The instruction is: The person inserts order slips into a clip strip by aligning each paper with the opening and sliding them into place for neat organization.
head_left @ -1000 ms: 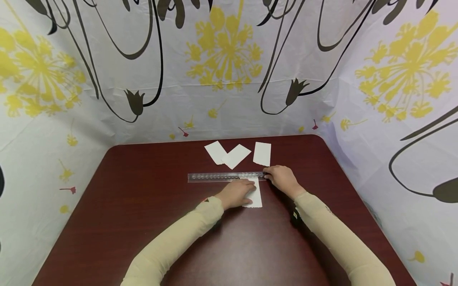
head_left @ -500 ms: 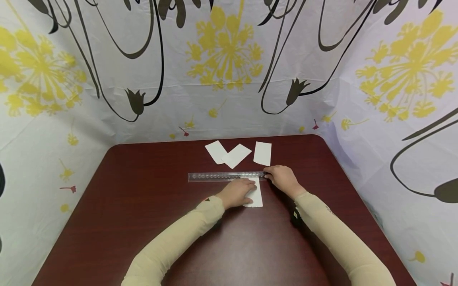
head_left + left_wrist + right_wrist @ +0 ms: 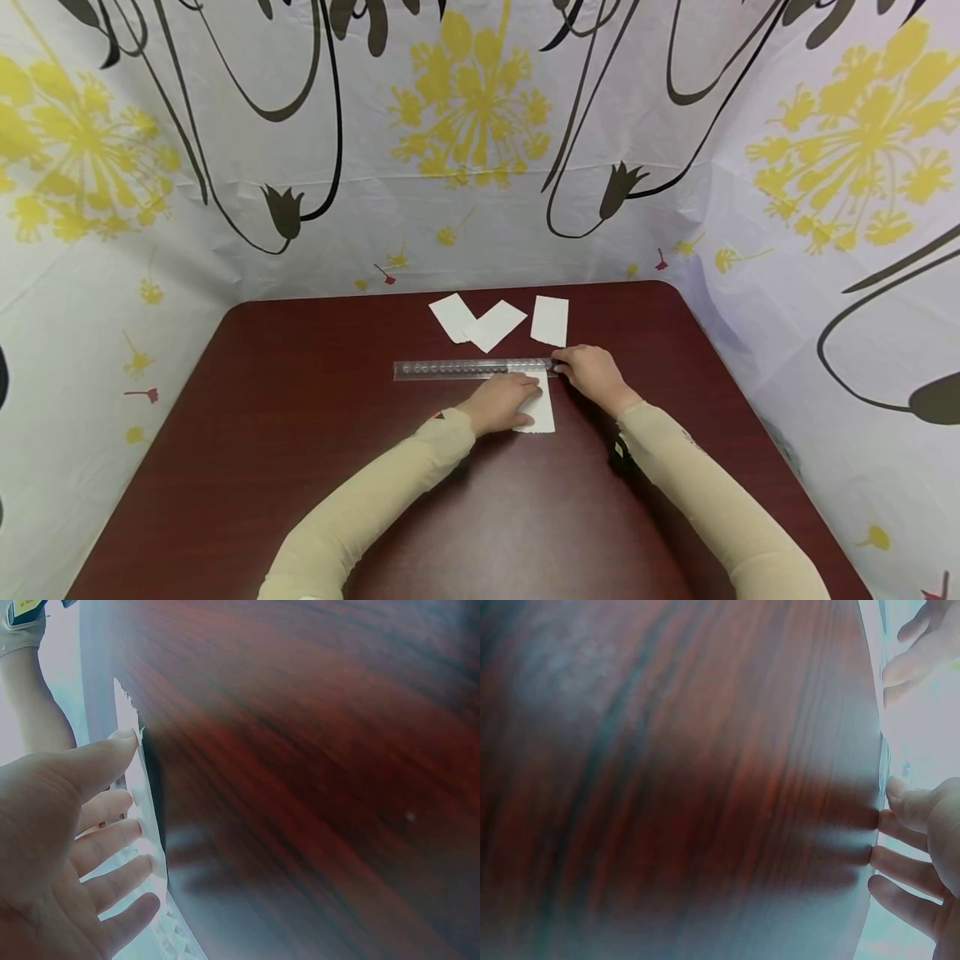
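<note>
A white paper slip with a rough near edge lies on the table, its far end at a clear plastic ruler laid crosswise. My left hand presses the slip with extended fingers; in the left wrist view its fingertips touch the paper. At the ruler's right end, my right hand holds it between thumb and fingers. The right wrist view shows that hand's thumb by the ruler and the other fingertips on the tabletop. The left hand covers part of the slip.
Beyond the ruler lie three white paper slips: a left one meeting a middle one, and a right one apart from them. The dark red-brown table ends at a patterned cloth backdrop.
My left hand and the slip beneath it have slid slightly to the right along the ruler. The ruler and my right hand look unmoved.
</note>
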Motion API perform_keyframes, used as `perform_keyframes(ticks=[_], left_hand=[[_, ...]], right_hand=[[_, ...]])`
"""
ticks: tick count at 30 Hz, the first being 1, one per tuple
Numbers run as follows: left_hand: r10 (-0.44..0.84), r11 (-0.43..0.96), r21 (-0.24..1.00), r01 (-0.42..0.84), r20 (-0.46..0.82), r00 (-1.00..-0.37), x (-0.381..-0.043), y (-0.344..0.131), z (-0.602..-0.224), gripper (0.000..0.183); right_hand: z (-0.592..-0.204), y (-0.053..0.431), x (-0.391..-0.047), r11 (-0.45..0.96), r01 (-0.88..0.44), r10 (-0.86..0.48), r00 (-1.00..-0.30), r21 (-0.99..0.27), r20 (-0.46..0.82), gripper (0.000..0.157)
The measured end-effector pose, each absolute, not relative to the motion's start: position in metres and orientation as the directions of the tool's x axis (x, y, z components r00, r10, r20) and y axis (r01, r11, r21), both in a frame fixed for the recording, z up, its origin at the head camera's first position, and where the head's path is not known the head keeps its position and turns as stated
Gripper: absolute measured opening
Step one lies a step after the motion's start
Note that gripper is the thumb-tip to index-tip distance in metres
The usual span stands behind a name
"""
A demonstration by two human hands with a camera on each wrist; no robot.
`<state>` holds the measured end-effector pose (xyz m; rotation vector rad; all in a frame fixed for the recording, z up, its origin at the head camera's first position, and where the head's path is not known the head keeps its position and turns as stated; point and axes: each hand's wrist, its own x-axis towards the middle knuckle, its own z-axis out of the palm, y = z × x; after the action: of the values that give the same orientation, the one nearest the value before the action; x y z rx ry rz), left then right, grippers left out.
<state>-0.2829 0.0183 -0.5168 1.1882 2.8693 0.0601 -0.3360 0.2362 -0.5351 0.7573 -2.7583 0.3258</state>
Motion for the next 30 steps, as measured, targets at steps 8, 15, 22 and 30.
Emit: perform_keyframes(ticks=[8, 15, 22, 30], left_hand=[[0.715, 0.699, 0.033, 0.715, -0.020, -0.698, -0.2833, 0.0226, -0.5169, 0.050], [0.707, 0.707, 0.028, 0.707, -0.024, -0.706, -0.2841, 0.0245, -0.5187, 0.051], [0.709, 0.705, 0.033, 0.709, -0.020, -0.704, -0.2846, 0.0248, -0.5195, 0.051], [0.706, 0.708, 0.036, 0.705, -0.025, -0.708, -0.2851, 0.0276, -0.5202, 0.051]], right_hand=[[-0.5338, 0.2362, -0.3338, 0.836, -0.526, -0.466, -0.831, -0.156, 0.303, 0.015], [-0.5327, 0.2369, -0.3338, 0.835, -0.527, -0.467, -0.831, -0.158, 0.301, 0.015], [-0.5325, 0.2361, -0.3335, 0.838, -0.521, -0.461, -0.835, -0.162, 0.301, 0.016], [-0.5317, 0.2360, -0.3324, 0.838, -0.521, -0.459, -0.835, -0.163, 0.303, 0.015]])
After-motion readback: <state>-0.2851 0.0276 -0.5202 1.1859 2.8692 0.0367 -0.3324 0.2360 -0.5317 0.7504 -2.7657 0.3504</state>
